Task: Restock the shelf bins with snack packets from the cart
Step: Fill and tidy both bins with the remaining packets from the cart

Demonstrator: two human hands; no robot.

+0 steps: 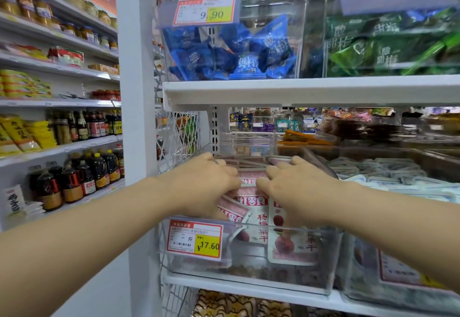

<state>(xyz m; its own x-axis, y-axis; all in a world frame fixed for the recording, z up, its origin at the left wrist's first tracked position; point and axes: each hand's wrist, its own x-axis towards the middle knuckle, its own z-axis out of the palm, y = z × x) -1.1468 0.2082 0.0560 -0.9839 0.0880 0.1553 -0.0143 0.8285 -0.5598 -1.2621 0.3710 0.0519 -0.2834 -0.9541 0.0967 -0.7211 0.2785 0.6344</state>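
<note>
A clear plastic shelf bin (251,279) on the middle shelf holds pink and white snack packets (256,207) with red labels and a plum picture. Both my hands reach into this bin from the front. My left hand (206,180) lies over the packets on the left, fingers curled down onto them. My right hand (296,182) lies over the packets on the right, fingers bent down among them. Whether either hand grips a packet is hidden by the backs of the hands. The cart is out of view.
A price tag reading 17.60 (194,239) hangs on the bin's front. To the right stands a bin of pale blue-white packets (398,180). Above, bins hold blue packets (231,50) and green packets (388,45). The upper shelf edge (298,90) overhangs my hands. Bottles fill the aisle shelves (74,175) at left.
</note>
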